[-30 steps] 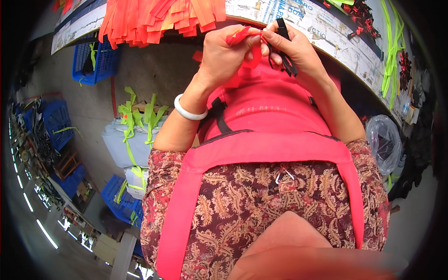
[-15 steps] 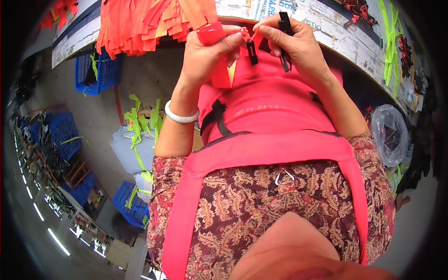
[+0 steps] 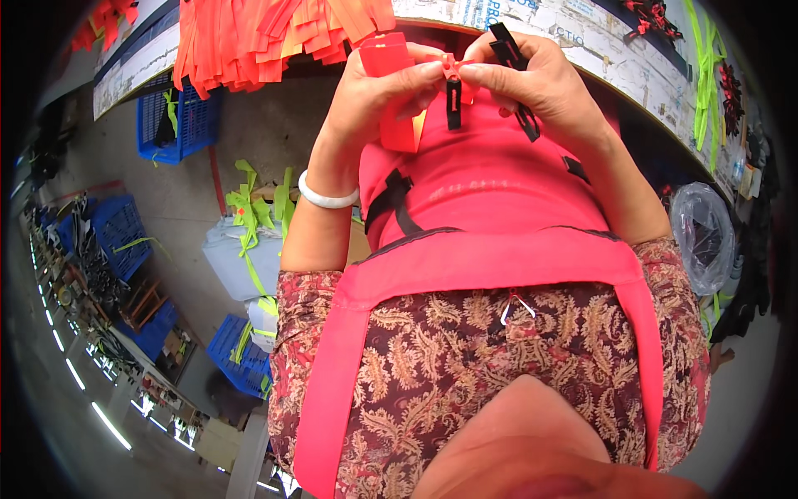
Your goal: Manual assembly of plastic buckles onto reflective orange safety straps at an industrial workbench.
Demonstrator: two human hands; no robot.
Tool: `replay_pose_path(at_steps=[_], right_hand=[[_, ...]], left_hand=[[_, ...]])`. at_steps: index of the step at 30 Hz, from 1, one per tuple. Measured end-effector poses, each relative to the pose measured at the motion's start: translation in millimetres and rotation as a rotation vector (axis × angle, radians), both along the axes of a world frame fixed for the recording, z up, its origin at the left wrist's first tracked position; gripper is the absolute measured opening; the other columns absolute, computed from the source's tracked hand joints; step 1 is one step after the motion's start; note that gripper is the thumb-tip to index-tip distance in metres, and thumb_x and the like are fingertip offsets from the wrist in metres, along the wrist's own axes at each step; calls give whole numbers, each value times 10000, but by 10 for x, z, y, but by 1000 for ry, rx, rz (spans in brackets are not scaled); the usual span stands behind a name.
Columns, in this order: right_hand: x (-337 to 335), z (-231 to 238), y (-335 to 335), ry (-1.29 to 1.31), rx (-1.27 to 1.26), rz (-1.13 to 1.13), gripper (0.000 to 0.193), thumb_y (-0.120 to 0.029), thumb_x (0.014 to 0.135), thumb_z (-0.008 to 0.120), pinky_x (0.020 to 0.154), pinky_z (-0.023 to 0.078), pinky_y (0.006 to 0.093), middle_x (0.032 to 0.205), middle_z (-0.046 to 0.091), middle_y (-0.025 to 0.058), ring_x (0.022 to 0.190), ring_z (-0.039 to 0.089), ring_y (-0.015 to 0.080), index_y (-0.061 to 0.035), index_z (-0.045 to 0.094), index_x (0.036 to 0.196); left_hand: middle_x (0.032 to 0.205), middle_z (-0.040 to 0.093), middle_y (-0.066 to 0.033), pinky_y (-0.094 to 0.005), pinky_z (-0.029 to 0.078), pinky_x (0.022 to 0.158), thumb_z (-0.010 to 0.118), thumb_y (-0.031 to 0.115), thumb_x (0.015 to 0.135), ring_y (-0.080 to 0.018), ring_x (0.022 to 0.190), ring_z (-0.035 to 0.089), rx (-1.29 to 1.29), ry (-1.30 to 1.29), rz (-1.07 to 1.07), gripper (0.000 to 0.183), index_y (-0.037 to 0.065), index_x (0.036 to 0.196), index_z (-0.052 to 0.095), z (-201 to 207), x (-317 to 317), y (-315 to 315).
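In front of the red apron, both hands meet at a small red fabric piece. My left hand pinches it from one side; a wider orange-red strip runs through the same hand and hangs below it. From the red piece dangles a small black slotted plastic part, probably a buckle. The other side of the red piece is pinched by thumb and finger of my right hand. Similar black slotted parts are tucked in the right hand, their ends sticking out above and below.
A thick pile of orange-red strips hangs over the worn table edge. Yellow-green strips and red-black pieces lie at the right. Blue crates and grey bundles stand left; a clear plastic bag sits right.
My hands have come closer together, the right fingers moving in against the red piece. The black part now hangs straighter between them, and the right hand's black parts have tilted.
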State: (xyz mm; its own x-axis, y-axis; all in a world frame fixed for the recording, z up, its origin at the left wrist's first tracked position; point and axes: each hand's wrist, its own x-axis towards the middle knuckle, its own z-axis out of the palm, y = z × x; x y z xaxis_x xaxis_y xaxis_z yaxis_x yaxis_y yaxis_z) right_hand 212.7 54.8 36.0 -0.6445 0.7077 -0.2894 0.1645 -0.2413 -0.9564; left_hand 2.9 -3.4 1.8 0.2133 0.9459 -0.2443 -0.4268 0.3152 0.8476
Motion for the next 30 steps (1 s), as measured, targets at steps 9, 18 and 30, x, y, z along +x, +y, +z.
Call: replay_pose_path(at_steps=[9, 18, 30], right_hand=[[4, 70, -10, -94, 33, 31, 185, -192, 857, 691, 493, 371, 166, 707, 575, -22, 569, 484, 21, -29, 640, 926], [-24, -33, -11, -38, -18, -50, 184, -194, 835, 705, 486, 369, 173, 695, 565, -23, 549, 464, 19, -38, 641, 910], [-66, -35, 52, -71, -118, 44, 179, -219, 855, 673, 488, 332, 175, 642, 533, -43, 509, 424, 11, -52, 637, 911]], left_hand=[[728, 653, -61, -188, 351, 451, 680, 106, 853, -72, 554, 537, -41, 11, -47, 168, -21, 963, 682, 20, -14, 3], [736, 664, -60, -199, 347, 451, 682, 107, 846, -59, 538, 511, 54, 126, -28, 170, -21, 958, 686, 9, -6, 22], [708, 646, -45, -201, 354, 445, 690, 145, 846, -63, 534, 519, 27, 150, -95, 168, 5, 939, 695, -22, -60, 41]])
